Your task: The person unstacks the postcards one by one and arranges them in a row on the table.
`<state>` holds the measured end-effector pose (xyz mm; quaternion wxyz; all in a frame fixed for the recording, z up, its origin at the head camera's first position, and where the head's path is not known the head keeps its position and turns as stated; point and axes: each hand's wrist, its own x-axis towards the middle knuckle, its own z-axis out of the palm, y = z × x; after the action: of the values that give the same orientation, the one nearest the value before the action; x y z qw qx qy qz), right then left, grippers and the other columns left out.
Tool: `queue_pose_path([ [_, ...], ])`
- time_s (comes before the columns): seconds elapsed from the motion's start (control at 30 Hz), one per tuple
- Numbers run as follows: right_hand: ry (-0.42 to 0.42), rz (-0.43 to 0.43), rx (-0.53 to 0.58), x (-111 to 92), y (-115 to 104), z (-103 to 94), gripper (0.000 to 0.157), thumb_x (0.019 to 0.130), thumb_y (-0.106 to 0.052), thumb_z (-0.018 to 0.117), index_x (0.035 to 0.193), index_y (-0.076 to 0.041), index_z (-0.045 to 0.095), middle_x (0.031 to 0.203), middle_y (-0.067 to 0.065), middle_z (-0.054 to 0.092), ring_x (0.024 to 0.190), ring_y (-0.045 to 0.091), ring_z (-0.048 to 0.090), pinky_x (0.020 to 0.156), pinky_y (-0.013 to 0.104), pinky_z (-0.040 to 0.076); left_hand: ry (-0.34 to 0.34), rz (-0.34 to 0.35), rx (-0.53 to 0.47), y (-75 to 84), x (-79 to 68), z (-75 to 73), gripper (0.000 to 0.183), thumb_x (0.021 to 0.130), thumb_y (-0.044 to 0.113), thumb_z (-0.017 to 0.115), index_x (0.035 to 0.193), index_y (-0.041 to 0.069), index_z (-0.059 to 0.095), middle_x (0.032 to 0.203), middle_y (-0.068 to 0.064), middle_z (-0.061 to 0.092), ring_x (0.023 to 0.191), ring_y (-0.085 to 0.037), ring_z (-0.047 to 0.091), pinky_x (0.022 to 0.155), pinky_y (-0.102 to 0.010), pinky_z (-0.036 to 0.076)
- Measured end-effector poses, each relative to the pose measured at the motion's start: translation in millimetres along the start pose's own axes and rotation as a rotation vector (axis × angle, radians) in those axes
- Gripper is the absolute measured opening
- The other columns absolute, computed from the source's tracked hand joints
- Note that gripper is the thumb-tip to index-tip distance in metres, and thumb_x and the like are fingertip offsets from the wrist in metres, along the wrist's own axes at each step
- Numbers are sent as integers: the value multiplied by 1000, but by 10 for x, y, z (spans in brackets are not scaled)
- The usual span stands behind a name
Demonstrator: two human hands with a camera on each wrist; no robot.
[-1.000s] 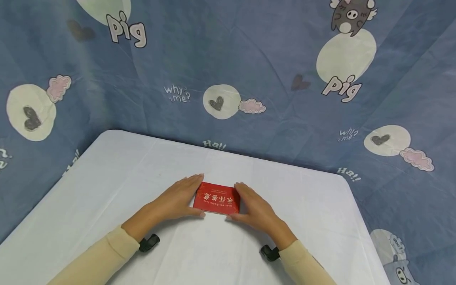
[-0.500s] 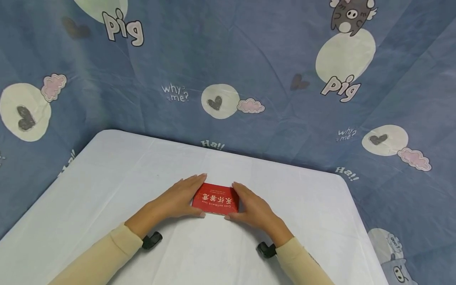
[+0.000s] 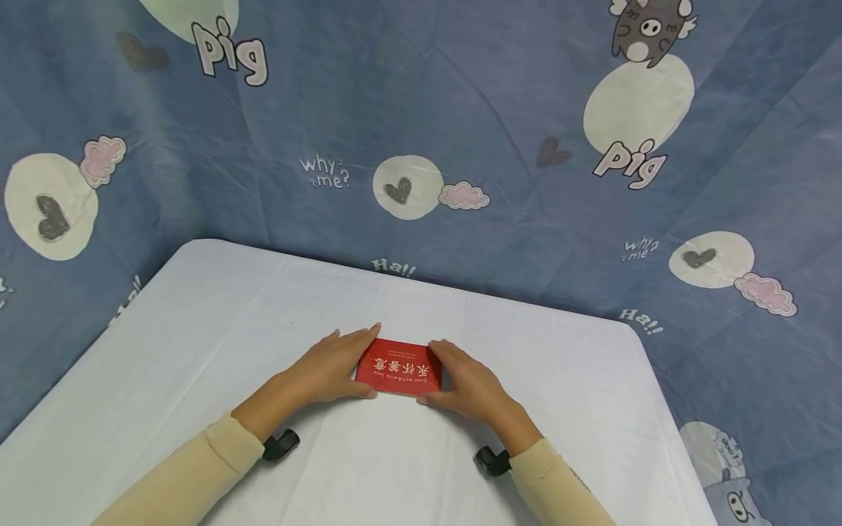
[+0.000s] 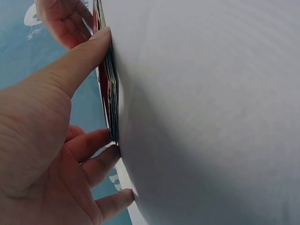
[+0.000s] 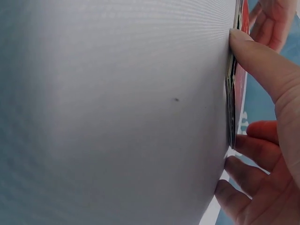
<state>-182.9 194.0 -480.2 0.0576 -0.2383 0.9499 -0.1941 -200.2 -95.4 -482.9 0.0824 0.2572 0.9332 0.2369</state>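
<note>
Red stack [image 3: 397, 367] located on the white tabletop [image 3: 368, 467], nearer its front than its back edge, long side running roughly left to right, printed face up. Its pale lettering [image 3: 401, 365] appears upside down from the head camera.

I record both hands engaged. Left hand [image 3: 327, 374] grasps the stack at its left end: thumb against the near long edge, fingertips at the far corner. Right hand [image 3: 475, 383] grasps the right end in mirror fashion, thumb on the near edge, fingers at the far right corner. Between the two thumbs I see a short length of near edge exposed.

Through the wrist cameras I note several thin layers in edge view, with dark gaps between some of them. Outer fingers of each hand are spread past the corner of the stack. Whether its underside bears fully on the table I cannot tell.

Surroundings: cream sleeves [image 3: 191, 467] on both arms; a dark wrist unit [image 3: 281, 445] beneath the left wrist and a matching one under the right; a small dark speck [image 5: 176, 99] on the table covering; a blue backdrop cloth [image 3: 421, 88] behind, printed with pigs, hearts, clouds and words.
</note>
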Motion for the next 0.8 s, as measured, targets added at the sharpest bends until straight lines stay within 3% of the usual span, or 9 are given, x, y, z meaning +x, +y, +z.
queue_pose_path([
  [0.8, 0, 13, 38, 24, 33, 23, 87, 83, -42, 89, 154, -10, 50, 157, 9, 51, 148, 28, 44, 111, 47, 48, 10, 1, -4, -17, 23, 29, 104, 75, 38, 95, 158, 2, 42, 157, -18, 50, 147, -36, 43, 122, -61, 27],
])
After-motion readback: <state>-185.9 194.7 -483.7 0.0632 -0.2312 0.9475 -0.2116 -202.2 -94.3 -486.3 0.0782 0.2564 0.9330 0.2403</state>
